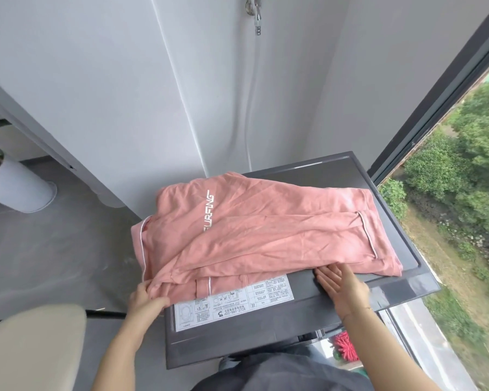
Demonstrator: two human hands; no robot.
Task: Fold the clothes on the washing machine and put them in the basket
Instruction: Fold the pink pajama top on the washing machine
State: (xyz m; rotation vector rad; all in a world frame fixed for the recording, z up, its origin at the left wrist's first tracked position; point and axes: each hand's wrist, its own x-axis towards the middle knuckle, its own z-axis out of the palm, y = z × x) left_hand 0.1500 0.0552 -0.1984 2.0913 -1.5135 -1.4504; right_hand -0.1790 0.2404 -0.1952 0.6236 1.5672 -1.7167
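Note:
A pink garment (266, 230) with white piping and white lettering lies partly folded across the dark grey washing machine top (299, 314). My left hand (146, 299) grips the garment's near left corner at the machine's left edge. My right hand (340, 286) lies flat with straight fingers on the lid, its fingertips touching the garment's near edge. No basket is in view.
A white instruction sticker (232, 303) is on the lid near me. A window (449, 153) runs along the right, close to the machine. A white cylinder (20, 187) stands on the grey floor at the left. A beige object (31, 348) sits at the lower left.

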